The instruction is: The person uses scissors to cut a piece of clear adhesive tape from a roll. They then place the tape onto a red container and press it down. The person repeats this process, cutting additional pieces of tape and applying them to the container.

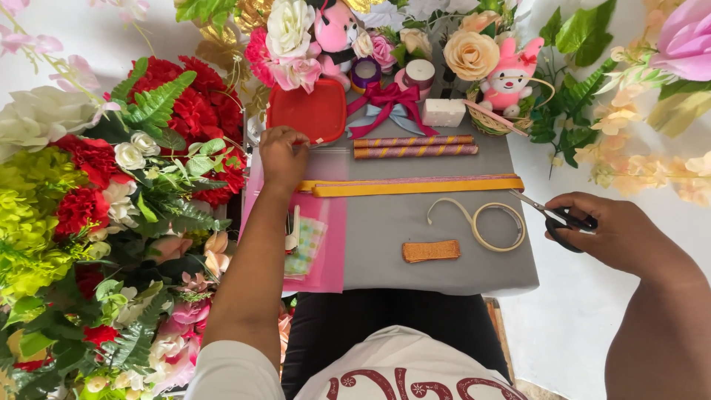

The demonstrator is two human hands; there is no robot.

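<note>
Scissors (pixel 552 216) are sitting in the right hand (pixel 611 233) at 3 o'clock, off the bench (pixel 415 252) edge, the grip closed through the handles, blades pointing at the yellow ribbon strip (pixel 415 186). Left hand (pixel 283 155) is pressing fingertips down near the red lid (pixel 307 111) at 11 o'clock, its grip holding nothing I can make out. Judging by this, the blades are angling loosely; the strip could be shifting and cutting crooked since only one end is being pinned

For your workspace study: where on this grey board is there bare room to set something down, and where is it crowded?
Free: the grey board between the yellow strip and orange tag, left of the tape loop; also its near edge. Crowded: the far edge, around the red lid and bow.
</note>
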